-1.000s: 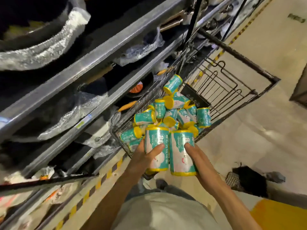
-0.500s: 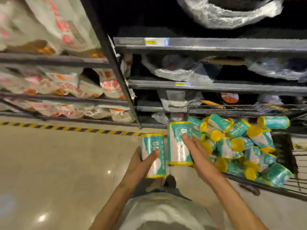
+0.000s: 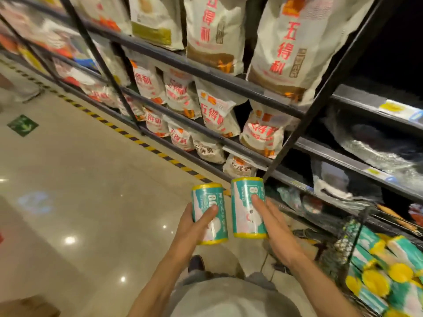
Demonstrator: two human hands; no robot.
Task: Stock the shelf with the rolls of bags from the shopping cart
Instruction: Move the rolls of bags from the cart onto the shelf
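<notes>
My left hand (image 3: 194, 227) grips one upright teal roll of bags with yellow ends (image 3: 211, 209). A second teal roll (image 3: 242, 202) stands upright beside it, held by my right hand (image 3: 278, 229), whose fingers lie along its front. Both rolls are in front of my body, above the floor and just short of the dark metal shelf (image 3: 231, 85). The shopping cart (image 3: 350, 234) sits at the lower right with several more teal and yellow rolls (image 3: 384, 271) piled in it.
White sacks with red lettering (image 3: 212, 113) fill the shelf bays ahead and to the left. Plastic-wrapped dark goods (image 3: 377, 147) lie on the bays to the right. A yellow-black striped line (image 3: 137, 140) runs along the shelf foot. Glossy floor (image 3: 80, 179) spreads to the left.
The view has swung left, from the cart to the bays of white sacks. Both hands have carried their rolls away from the cart, which now sits at the lower right.
</notes>
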